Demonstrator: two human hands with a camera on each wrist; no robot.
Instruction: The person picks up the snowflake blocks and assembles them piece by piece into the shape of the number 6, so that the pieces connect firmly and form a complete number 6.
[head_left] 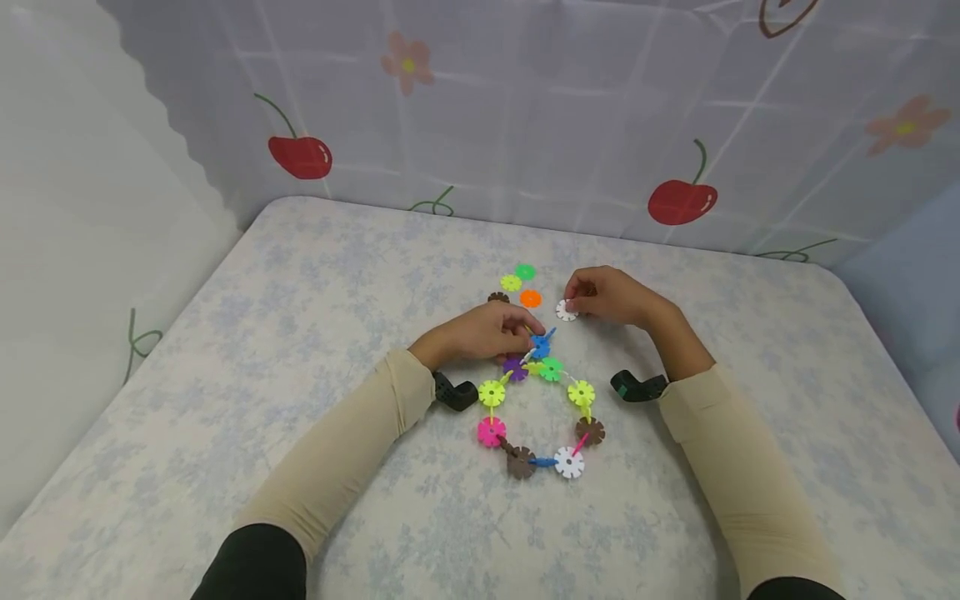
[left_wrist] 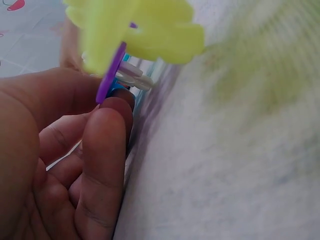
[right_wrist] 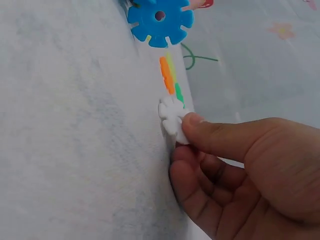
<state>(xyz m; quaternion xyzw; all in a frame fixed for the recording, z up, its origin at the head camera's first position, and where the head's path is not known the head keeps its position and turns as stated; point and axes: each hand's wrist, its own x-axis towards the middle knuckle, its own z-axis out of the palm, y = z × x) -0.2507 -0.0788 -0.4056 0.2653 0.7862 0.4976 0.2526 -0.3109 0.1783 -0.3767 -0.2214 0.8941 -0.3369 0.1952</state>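
Observation:
My right hand [head_left: 611,296] pinches a white interlocking disc [right_wrist: 172,117] between thumb and fingers, close over the table. To its left, my left hand [head_left: 491,332] grips a blue interlocking disc [head_left: 540,347] at the far end of a ring of linked discs. The ring lies on the table; a purple disc [head_left: 515,369] and a green disc [head_left: 551,369] sit just nearer than the blue one. In the left wrist view a yellow disc [left_wrist: 165,30] stands in front of the purple disc [left_wrist: 111,75], and the fingertips partly hide the blue piece.
Beyond the left hand lie loose discs: orange [head_left: 530,298], yellow [head_left: 511,283], green [head_left: 525,272] and a partly hidden brown one [head_left: 498,297]. The ring's near side has a brown disc [head_left: 521,462] and a white disc [head_left: 569,462]. A patterned curtain [head_left: 510,117] hangs behind the table.

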